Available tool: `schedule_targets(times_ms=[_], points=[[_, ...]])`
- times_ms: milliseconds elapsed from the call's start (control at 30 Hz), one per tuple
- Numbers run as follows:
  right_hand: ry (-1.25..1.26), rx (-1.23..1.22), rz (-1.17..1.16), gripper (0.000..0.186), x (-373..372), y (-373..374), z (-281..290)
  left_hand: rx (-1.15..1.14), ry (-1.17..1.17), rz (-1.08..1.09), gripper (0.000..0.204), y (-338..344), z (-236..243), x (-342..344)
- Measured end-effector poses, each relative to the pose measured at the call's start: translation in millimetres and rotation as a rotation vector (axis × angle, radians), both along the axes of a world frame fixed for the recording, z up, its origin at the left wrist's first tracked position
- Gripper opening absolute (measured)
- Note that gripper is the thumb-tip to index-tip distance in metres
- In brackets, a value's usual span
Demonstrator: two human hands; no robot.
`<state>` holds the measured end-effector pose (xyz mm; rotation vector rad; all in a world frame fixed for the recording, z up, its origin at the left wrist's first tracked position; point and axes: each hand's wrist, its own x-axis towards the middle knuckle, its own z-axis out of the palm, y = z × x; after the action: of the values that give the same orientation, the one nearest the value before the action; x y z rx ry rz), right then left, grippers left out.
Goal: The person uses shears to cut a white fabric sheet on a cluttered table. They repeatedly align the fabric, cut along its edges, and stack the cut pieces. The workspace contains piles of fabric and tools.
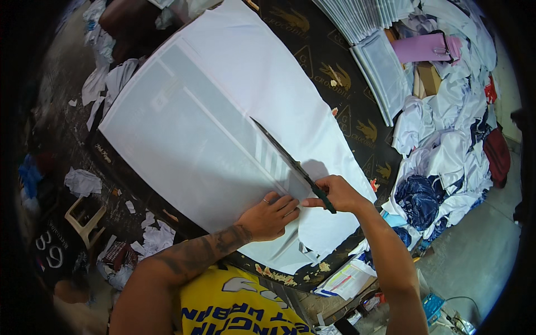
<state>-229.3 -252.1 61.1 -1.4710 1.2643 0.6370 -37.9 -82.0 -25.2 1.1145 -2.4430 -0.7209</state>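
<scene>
White cloth (pixel 279 67) lies spread over a dark table, with a greyish sheet (pixel 173 120), perhaps a pattern, on its left part. My right hand (pixel 339 193) grips the dark handles of long scissors (pixel 282 149). Their blades point up and left along the sheet's right edge, and a cut runs through the cloth there. A loose-looking flap of cloth (pixel 329 223) lies below the right hand. My left hand (pixel 270 215) rests flat on the sheet, fingers spread, with a ring on one finger, just left of the scissor handles.
Dark patterned covering (pixel 349 106) shows along the table's right side. Folded white pieces (pixel 382 72), a pink bottle-like item (pixel 424 48) and heaped white and navy cloth (pixel 435 151) lie at the right. Scraps and a beige plastic stool (pixel 85 222) are on the floor at left, near a seated-looking person (pixel 56 251).
</scene>
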Motion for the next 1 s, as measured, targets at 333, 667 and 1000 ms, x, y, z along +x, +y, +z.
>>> schedule_targets(times_ms=[333, 667, 1000], points=[[-0.026, -0.013, 0.012, 0.073, 76, -37, 6, 0.113, 0.184, 0.061, 0.046, -6, 6, 11], [0.002, -0.021, 0.092, 0.068, 150, -78, 5, 0.285, 0.212, -0.041, 0.054, -18, 17, 23], [0.076, -0.053, 0.257, 0.066, 213, -112, 4, 0.314, 0.233, -0.053, 0.052, -17, 9, 22]])
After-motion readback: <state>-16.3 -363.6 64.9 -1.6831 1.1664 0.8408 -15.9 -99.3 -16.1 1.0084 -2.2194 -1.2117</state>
